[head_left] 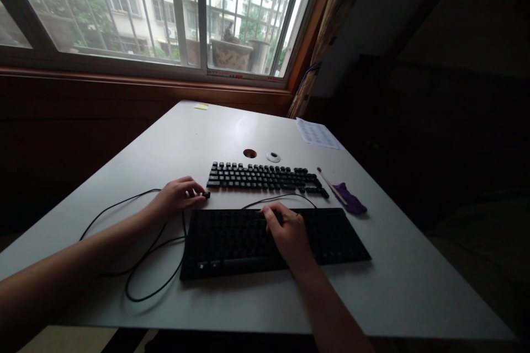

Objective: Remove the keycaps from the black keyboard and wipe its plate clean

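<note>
A black keyboard lies on the white desk, most of its keycaps off and a few still fitted along its lower left edge. Behind it, loose black keycaps stand in rows laid out like a keyboard. My left hand is at the left end of those rows, its fingertips closed on a small black keycap. Over the keyboard's upper middle, my right hand is closed in a pinch. What its fingertips hold is too dark and small to name.
A black cable loops left of the keyboard. At right, a thin brush lies partly over a purple cloth. A round desk hole, its cover, a printed paper and a yellow note are farther back.
</note>
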`<state>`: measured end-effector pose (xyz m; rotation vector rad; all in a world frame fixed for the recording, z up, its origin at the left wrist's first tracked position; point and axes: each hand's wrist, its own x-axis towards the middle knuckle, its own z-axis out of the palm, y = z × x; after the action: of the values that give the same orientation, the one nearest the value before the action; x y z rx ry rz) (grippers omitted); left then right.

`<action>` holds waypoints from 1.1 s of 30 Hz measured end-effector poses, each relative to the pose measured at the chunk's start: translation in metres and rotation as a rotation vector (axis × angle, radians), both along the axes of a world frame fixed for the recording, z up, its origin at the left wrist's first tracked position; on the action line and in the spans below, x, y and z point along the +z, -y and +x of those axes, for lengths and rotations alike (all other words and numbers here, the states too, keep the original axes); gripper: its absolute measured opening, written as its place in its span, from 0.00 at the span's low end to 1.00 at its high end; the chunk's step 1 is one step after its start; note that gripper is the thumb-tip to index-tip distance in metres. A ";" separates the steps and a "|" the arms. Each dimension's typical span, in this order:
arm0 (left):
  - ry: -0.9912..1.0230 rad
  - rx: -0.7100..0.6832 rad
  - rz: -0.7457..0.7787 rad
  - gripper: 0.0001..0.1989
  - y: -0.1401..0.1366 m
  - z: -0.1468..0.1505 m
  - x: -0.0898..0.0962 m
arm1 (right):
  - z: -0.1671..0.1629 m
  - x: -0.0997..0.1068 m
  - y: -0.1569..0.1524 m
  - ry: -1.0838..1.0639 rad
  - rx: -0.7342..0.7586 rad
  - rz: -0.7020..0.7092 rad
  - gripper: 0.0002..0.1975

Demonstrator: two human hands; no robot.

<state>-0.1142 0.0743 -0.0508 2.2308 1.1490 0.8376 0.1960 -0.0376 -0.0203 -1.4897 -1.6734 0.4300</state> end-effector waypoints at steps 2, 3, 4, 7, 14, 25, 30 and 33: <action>-0.003 0.004 0.009 0.16 0.000 0.000 0.000 | 0.000 -0.001 0.000 0.006 0.014 0.009 0.14; -0.004 0.006 0.014 0.16 0.000 0.000 0.000 | -0.001 -0.001 0.000 0.008 0.025 0.018 0.13; -0.004 0.007 0.018 0.16 0.000 0.001 0.000 | -0.001 -0.001 0.000 0.011 0.036 0.034 0.13; -0.004 0.008 0.026 0.17 0.000 0.002 0.001 | -0.002 0.002 0.001 0.063 0.076 0.130 0.14; 0.011 0.010 0.026 0.17 0.001 0.000 0.000 | -0.014 0.015 0.002 0.295 0.158 0.277 0.11; -0.052 0.006 0.073 0.13 0.006 -0.001 0.000 | -0.059 0.009 -0.050 0.677 0.466 0.056 0.23; -0.056 0.000 0.080 0.13 0.002 0.004 0.000 | -0.069 0.007 -0.060 0.755 0.485 -0.014 0.25; -0.056 0.002 0.083 0.13 0.001 0.005 0.000 | -0.070 0.006 -0.063 0.758 0.488 -0.037 0.26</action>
<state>-0.1092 0.0734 -0.0513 2.3349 1.1623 0.8427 0.1264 0.0251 -0.0146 -1.3370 -2.6611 0.1409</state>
